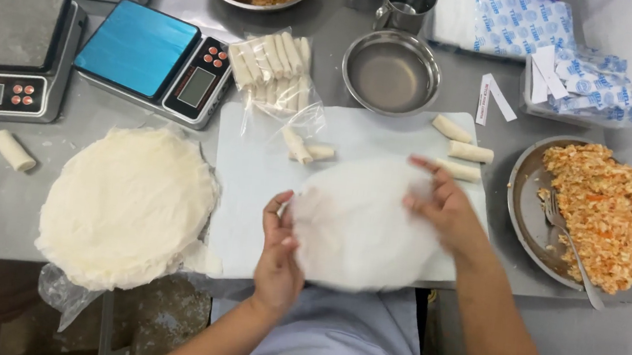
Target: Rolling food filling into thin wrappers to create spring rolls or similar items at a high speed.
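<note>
A thin round wrapper (pixel 362 225) was held over the white cutting board (pixel 254 171) by the left hand (pixel 279 256) and right hand (pixel 446 207). A wrapper stack (pixel 125 204) lay near the tabletop's front edge.

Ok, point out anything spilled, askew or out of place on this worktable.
Little stands out. The round stack of pale wrappers overhangs the grey steel table's front edge on crumpled clear plastic. White crumbs dot the table near the loose rolls at left. Both hands, left hand and right hand, hold one thin wrapper sheet.

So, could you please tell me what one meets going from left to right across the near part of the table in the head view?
Stack of round wrappers → left hand → thin wrapper sheet → right hand → fork → orange filling.
</note>
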